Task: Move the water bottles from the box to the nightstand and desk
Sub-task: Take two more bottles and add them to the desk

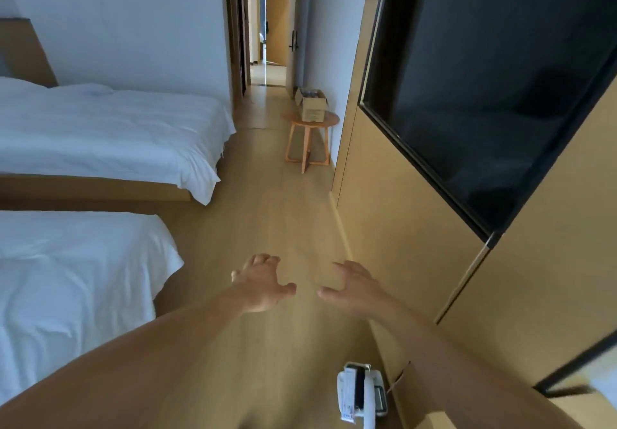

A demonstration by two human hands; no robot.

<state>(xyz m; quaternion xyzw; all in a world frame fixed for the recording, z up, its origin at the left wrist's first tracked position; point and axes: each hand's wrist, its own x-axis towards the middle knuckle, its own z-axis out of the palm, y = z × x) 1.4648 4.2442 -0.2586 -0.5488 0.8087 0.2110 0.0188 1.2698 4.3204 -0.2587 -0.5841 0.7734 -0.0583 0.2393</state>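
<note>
Wooden plank floor point(267, 195) in a light tan runs through the head view, from the foreground to an open doorway point(270, 28) at the far end. Short of that doorway, against the right-hand wall, an open brown cardboard box point(314, 108) sits on a small round light-wood desk point(332, 117). The water bottles point(309, 94) show only as small pale tops inside the box, too small to count. Both bare arms reach forward over the floor, well apart from the box. The left hand point(263, 281) holds nothing, its fingers spread and loosely curled. The right hand point(357, 286), near it, is likewise empty with relaxed, parted fingers. On the left lie a near white-sheeted bed point(66, 278) and a far white-sheeted bed point(100, 128). A large black flat screen point(484, 78) hangs on the tan wall panel at right. A white corded telephone point(362, 392) lies at the lower right.
</note>
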